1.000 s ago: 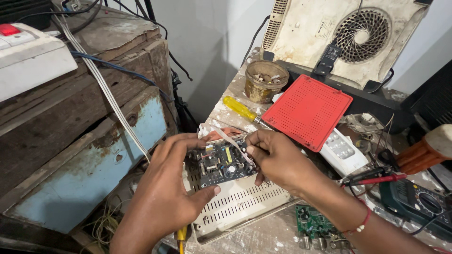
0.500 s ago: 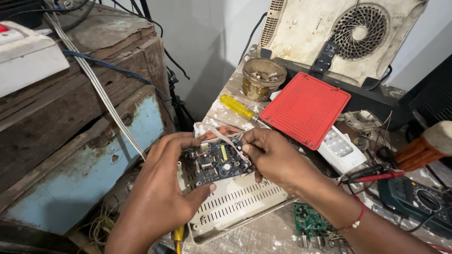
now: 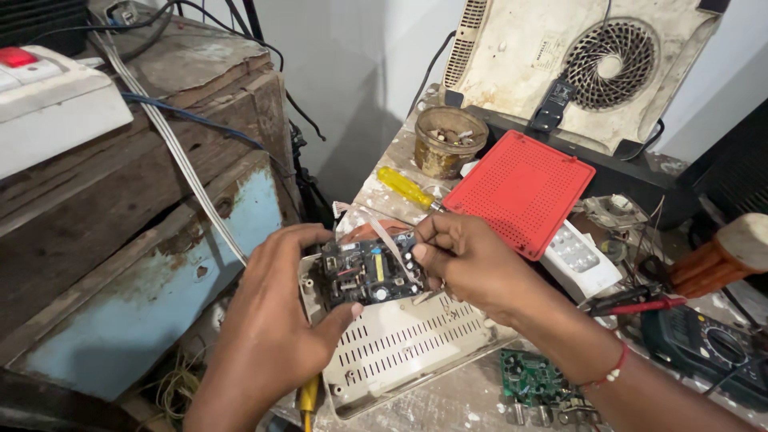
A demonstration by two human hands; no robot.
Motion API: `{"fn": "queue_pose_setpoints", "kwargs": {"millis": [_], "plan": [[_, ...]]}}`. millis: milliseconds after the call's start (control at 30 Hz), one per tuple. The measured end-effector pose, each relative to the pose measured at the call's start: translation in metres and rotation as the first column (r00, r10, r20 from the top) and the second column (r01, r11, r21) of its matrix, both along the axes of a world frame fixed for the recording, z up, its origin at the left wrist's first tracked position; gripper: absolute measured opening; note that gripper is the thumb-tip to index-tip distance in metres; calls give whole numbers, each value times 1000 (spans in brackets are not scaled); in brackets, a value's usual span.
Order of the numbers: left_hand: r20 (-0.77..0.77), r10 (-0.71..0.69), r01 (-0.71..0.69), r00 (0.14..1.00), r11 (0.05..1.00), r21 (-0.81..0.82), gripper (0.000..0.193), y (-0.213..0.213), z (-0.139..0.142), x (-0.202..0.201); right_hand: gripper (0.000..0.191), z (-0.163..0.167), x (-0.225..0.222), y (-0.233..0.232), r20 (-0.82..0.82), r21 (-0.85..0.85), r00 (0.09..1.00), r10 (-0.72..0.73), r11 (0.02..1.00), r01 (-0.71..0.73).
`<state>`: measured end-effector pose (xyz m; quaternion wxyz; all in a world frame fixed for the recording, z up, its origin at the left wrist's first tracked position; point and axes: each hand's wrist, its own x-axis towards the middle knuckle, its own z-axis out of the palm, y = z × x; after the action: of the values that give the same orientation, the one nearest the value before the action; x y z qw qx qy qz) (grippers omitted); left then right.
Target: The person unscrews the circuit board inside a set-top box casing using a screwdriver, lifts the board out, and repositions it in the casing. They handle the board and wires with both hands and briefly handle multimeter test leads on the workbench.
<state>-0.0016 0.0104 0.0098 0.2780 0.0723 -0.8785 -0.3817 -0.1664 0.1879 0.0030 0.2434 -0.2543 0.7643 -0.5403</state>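
At the far edge of the counter (image 3: pixel 448 400) a large cream appliance housing (image 3: pixel 512 64) with a round fan grille leans upright, and a red perforated panel (image 3: pixel 520 188) lies flat in front of it. A white vented casing (image 3: pixel 408 352) lies open at the near left edge of the counter, under both hands. A dark multimeter (image 3: pixel 704 352) rests near the right edge with red and black probes (image 3: pixel 632 302) just beside it. Toward the far left corner stands a rusty tin of small parts (image 3: pixel 450 142), and a yellow-handled screwdriver (image 3: pixel 406 188) lies between the tin and the hands. A small green circuit board (image 3: pixel 528 378) lies by the near edge.

The left hand (image 3: pixel 272 336) grasps the dark circuit board (image 3: pixel 366 270) from its left side, thumb below, and holds it just above the casing. The right hand (image 3: pixel 472 260) is pinched on the pale ribbon cable (image 3: pixel 384 238) that crosses the board's top.

The step in hand looks like freeing or seating that ribbon on the board. The next move likely calls for a steady left grip and a gentle, straight pull at the connector, so the thin cable does not tear.
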Motion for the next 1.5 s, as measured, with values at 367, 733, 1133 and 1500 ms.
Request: {"fn": "queue_pose_setpoints", "kwargs": {"millis": [367, 733, 1133, 1500], "plan": [[-25, 29, -29, 999, 999, -23, 55, -3, 6, 5, 12, 3, 4, -4, -98, 186, 995, 9, 983, 10], [-51, -13, 19, 999, 991, 133, 25, -14, -3, 6, 16, 8, 7, -3, -150, 248, 986, 69, 968, -30], [10, -17, 15, 1000, 983, 181, 31, -17, 3, 8, 13, 5, 5, -7, -171, 283, 983, 66, 959, -15], [-84, -77, 87, 993, 989, 122, 41, -19, -5, 8, 10, 2, 4, -7, -192, 302, 979, 71, 953, -10]]}}
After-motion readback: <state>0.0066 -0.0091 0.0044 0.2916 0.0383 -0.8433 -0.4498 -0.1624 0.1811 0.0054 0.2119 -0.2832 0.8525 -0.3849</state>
